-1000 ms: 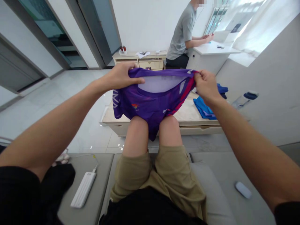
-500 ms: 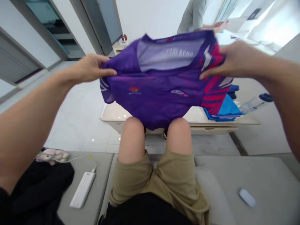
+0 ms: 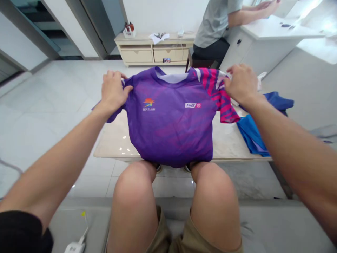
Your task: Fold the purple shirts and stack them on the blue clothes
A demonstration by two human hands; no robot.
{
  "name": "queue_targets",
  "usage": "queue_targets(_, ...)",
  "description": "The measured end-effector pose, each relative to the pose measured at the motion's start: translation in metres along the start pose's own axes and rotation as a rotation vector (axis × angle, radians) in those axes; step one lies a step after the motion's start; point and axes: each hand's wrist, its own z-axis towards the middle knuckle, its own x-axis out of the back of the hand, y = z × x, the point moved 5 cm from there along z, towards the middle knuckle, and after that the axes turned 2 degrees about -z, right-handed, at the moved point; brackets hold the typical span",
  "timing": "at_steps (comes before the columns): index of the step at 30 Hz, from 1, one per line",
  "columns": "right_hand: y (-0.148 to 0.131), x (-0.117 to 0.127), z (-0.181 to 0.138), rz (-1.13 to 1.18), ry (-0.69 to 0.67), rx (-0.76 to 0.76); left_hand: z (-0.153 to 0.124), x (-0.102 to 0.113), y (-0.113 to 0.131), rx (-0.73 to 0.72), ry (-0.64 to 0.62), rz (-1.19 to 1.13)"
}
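Purple jersey (image 3: 171,130) held out over the table (image 3: 113,140).
Left hand (image 3: 113,90) and right hand (image 3: 240,84) each kept a closed grip on one shoulder.

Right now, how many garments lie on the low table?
2: the purple jersey, held at its shoulders by the left hand and right hand, and blue clothing at the right edge; more may be hidden.

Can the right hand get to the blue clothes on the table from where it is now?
Probably yes. The right hand grips the purple shirt at the shoulder; the blue clothes lie just beside it, nothing between. It must release the shirt first.
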Motion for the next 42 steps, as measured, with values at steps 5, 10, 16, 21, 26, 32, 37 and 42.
queue_targets(5,-0.073,-0.128,-0.067,0.147,-0.151,0.043,-0.081,-0.149,0.032,-0.08,-0.144,-0.068)
queue_targets(10,-0.061,-0.227,-0.191,0.175,-0.411,0.01,-0.177,-0.204,0.008,0.074,-0.346,-0.004)
queue_targets(16,-0.027,-0.202,-0.222,0.148,-0.495,-0.043,-0.213,-0.18,0.005,0.019,-0.422,0.026)
queue_targets(21,-0.037,-0.192,-0.233,0.142,-0.585,-0.098,-0.234,-0.178,0.015,-0.04,-0.44,0.081)
queue_targets(26,-0.054,-0.218,-0.246,0.142,-0.542,-0.089,-0.241,-0.197,0.004,-0.012,-0.445,0.137)
queue_targets(32,-0.06,-0.234,-0.22,0.117,-0.467,-0.069,-0.211,-0.214,-0.003,0.013,-0.368,0.158)
queue_targets(37,-0.054,-0.262,-0.157,0.118,-0.417,-0.077,-0.148,-0.247,-0.011,0.038,-0.322,0.142)
queue_targets(42,-0.041,-0.309,-0.072,0.121,-0.366,-0.05,-0.061,-0.293,-0.027,0.028,-0.286,0.11)
